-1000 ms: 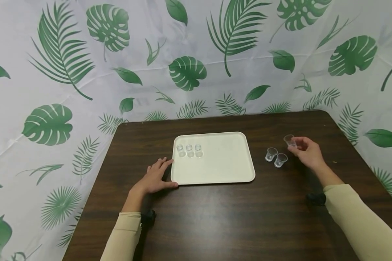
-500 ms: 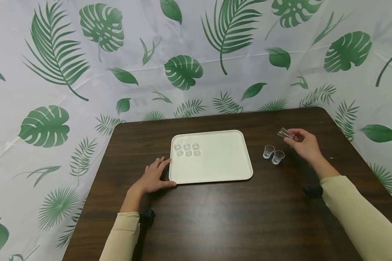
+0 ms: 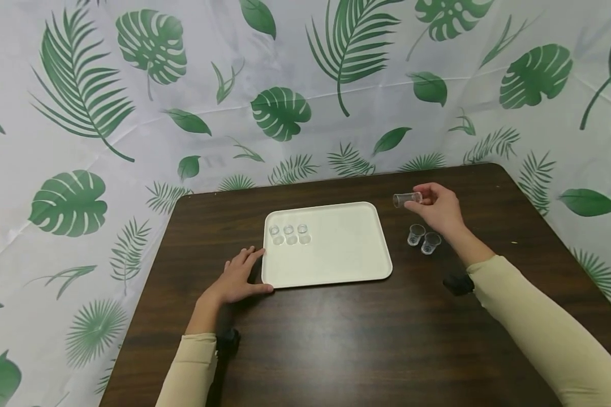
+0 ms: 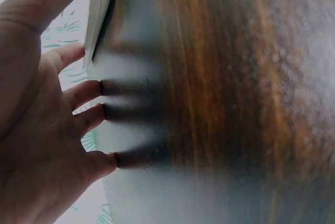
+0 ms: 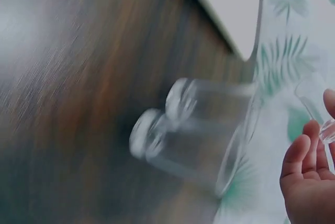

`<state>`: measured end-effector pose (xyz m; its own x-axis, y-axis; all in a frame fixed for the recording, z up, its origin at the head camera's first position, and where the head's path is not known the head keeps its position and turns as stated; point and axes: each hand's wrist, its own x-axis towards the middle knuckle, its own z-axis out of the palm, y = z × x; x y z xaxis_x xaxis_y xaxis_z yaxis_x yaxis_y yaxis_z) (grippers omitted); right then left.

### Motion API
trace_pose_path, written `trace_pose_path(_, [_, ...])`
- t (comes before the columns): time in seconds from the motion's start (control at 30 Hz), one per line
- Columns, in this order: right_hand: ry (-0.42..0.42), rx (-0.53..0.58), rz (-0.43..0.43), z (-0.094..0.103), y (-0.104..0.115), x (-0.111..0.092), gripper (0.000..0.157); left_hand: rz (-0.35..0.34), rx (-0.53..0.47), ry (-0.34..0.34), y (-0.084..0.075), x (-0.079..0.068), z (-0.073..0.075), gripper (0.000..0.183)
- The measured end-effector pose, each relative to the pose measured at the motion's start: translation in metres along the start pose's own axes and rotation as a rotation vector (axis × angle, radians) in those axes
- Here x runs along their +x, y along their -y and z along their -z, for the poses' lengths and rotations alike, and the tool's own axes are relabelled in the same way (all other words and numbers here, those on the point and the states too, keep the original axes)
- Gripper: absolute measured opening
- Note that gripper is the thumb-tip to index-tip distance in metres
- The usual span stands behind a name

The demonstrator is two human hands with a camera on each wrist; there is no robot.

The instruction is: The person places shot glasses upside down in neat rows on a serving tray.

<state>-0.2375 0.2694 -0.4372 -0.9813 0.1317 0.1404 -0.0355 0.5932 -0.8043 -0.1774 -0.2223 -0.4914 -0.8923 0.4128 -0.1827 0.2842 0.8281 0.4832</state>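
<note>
My right hand (image 3: 439, 209) pinches a clear shot glass (image 3: 404, 199) by its base. The glass lies tilted on its side in the air, its mouth pointing left, above the table just right of the tray. Below that hand, two more clear shot glasses (image 3: 416, 234) stand side by side; the right wrist view shows these glasses (image 5: 193, 130) blurred. With fingers spread, my left hand (image 3: 236, 280) rests at the left edge of the cream tray (image 3: 331, 243), thumb and index finger touching its rim (image 4: 99, 14). Three shot glasses (image 3: 288, 232) stand upside down in a row on the tray's left part.
The dark wood table (image 3: 336, 345) carries everything, its far edge against a white cloth (image 3: 193, 73) printed with green leaves. A black wrist strap (image 3: 458, 284) sits below the right wrist, and a similar one (image 3: 228, 342) at the left.
My right hand has lifted the shot glass and moved left toward the tray, turning it from upright to sideways. My left hand stays at the tray's edge.
</note>
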Motion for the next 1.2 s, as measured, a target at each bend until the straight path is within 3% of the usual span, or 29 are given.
trace_pose_path(0.33, [0.116, -0.032, 0.142, -0.053, 0.032, -0.002, 0.036, 0.011, -0.006, 0.018, -0.003, 0.0, -0.001, 0.101])
trace_pose_path(0.6, [0.21, -0.083, 0.236, -0.098, 0.049, -0.011, 0.041, 0.008, -0.013, 0.008, -0.002, 0.0, -0.001, 0.101])
trace_pose_path(0.77, [0.219, -0.107, 0.291, -0.122, 0.059, -0.018, 0.041, 0.01, -0.012, 0.008, -0.002, 0.001, -0.002, 0.101])
trace_pose_path(1.2, [0.267, -0.167, 0.331, -0.16, 0.074, -0.03, 0.04, 0.005, -0.009, 0.004, -0.003, -0.001, 0.0, 0.1])
